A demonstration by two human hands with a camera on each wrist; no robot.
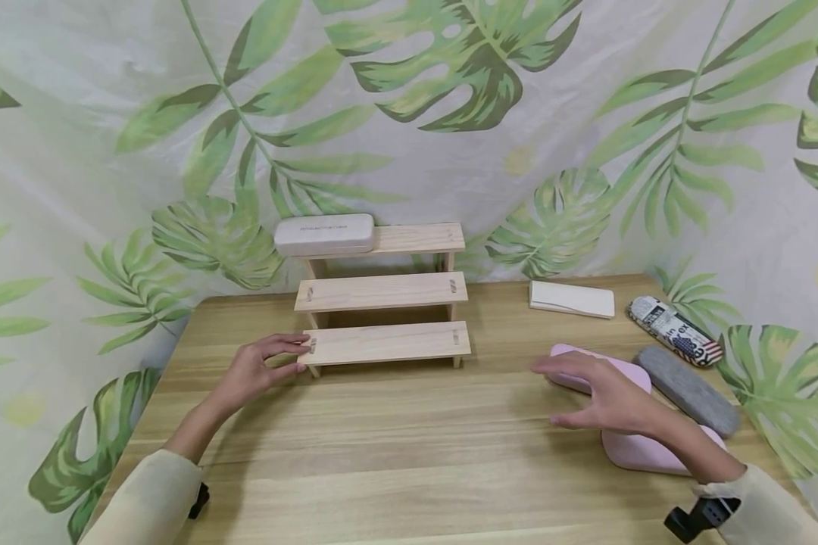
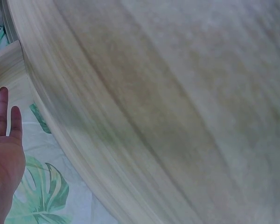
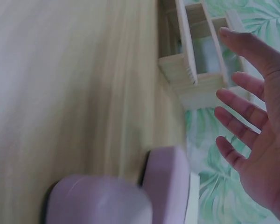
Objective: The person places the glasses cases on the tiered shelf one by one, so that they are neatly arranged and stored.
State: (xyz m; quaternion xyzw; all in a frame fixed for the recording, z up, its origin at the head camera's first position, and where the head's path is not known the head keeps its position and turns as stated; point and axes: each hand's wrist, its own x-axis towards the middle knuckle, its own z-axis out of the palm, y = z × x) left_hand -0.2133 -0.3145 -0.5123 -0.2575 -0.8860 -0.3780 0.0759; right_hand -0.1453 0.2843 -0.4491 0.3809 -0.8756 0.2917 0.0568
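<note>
Currently, the left hand spreads its fingers at the wooden stand, whose long axis runs rightward from them; open table reaches the right hand, fingers spread near a pink case.

Backed by a pale, wrinkled cloth backdrop, printed with green monstera leaves and palm fronds; furnished with a wood-grain table, rounded at the far left corner; lit softly, with faint shadows.

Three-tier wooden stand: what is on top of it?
In the head view, a pale case sits at the left end of the top shelf. The shelf surface directly beneath it is covered and cannot be seen.
</note>
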